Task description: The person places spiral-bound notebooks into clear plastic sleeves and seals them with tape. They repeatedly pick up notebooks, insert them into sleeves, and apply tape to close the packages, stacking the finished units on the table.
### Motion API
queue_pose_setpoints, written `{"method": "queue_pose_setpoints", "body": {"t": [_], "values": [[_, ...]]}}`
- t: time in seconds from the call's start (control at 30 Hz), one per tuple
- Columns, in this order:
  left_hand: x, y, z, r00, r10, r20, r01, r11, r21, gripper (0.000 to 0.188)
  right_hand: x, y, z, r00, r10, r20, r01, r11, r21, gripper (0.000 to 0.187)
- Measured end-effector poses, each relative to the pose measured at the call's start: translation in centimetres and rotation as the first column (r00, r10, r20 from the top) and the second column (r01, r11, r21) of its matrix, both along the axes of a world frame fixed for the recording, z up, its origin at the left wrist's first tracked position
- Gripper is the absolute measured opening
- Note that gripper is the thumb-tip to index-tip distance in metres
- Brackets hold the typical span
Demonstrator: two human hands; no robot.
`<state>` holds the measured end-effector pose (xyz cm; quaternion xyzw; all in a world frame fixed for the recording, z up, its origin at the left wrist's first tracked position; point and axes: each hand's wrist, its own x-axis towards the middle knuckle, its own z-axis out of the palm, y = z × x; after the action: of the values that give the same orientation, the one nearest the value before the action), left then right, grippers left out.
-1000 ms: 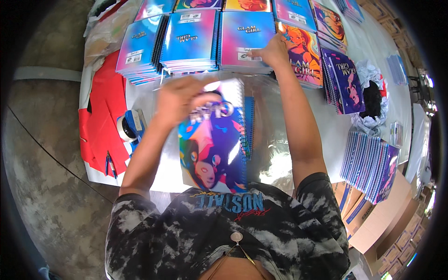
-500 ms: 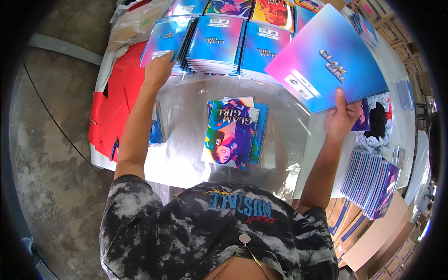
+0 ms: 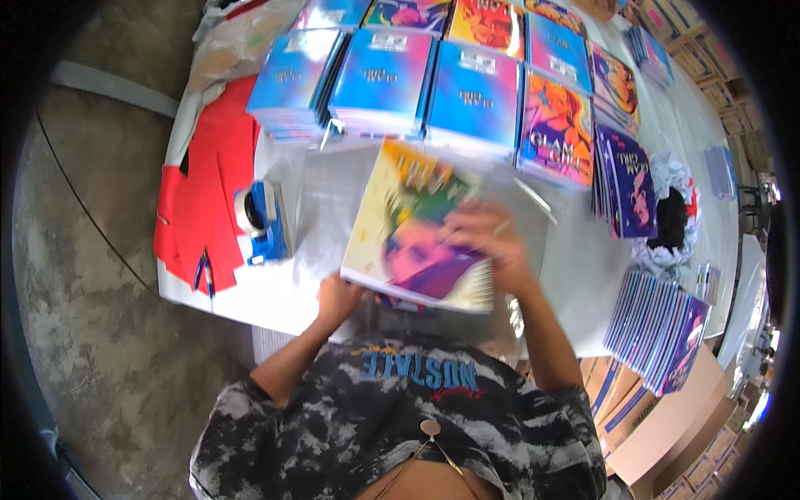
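A spiral notebook (image 3: 404, 237) with a cream, yellow and purple cover is held tilted in front of my chest, blurred by motion. My right hand (image 3: 487, 237) grips its right side, fingers lying over the cover. At its lower left corner, my left hand (image 3: 339, 298) is closed on the edge, its fingertips partly hidden. Beneath it only a sliver of another notebook (image 3: 404, 305) shows. Beyond lie stacks of blue and pink spiral notebooks (image 3: 383, 79), with an orange-covered stack (image 3: 557, 125) to their right.
At the left are a blue tape dispenser (image 3: 265, 223), a pen (image 3: 205, 271) and red cloth (image 3: 208, 192). Purple notebooks (image 3: 625, 179) and a row of notebooks on edge (image 3: 654, 329) lie at the right. An open cardboard box (image 3: 667, 408) stands below the table's right edge.
My right hand has brought a notebook from the upper right to the middle, its illustrated cover now showing. My left hand has left the far left stack and come down to the notebook.
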<state>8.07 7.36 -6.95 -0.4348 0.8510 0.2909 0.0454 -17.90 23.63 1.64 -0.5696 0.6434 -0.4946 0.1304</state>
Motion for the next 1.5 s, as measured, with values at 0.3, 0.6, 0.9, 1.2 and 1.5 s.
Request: {"method": "queue_pose_setpoints", "body": {"t": [0.3,0.6,0.9,1.2,1.5], "values": [[-17.5,-16.0,12.3,0.875,-0.372,-0.310,0.263,0.903,-0.341,0.036,-9.2,-6.6,-3.1,0.913,-0.167,-0.371,0.216,0.972,0.094,0.033],[-42.8,-33.0,4.1,0.982,-0.166,0.095,0.191,0.836,-0.515,0.047,-30.8,-22.1,-4.3,0.519,-0.668,-0.534,0.806,0.174,0.566,0.100],[-43.0,-35.7,5.8,0.900,-0.329,0.285,0.435,0.673,-0.598,0.043,-33.7,-20.9,-3.6,0.383,-0.868,-0.317,0.906,0.286,0.312,0.072],[-48.3,-32.2,7.8,0.719,-0.476,0.507,0.675,0.652,-0.345,0.040,-37.0,-12.2,-3.9,0.372,-0.846,-0.382,0.733,0.014,0.681,0.082],[-48.9,-21.2,5.6,0.992,-0.114,0.054,0.127,0.903,-0.410,0.101,-38.0,-10.7,-4.8,0.373,-0.879,-0.298,0.897,0.258,0.360,0.051]]}}
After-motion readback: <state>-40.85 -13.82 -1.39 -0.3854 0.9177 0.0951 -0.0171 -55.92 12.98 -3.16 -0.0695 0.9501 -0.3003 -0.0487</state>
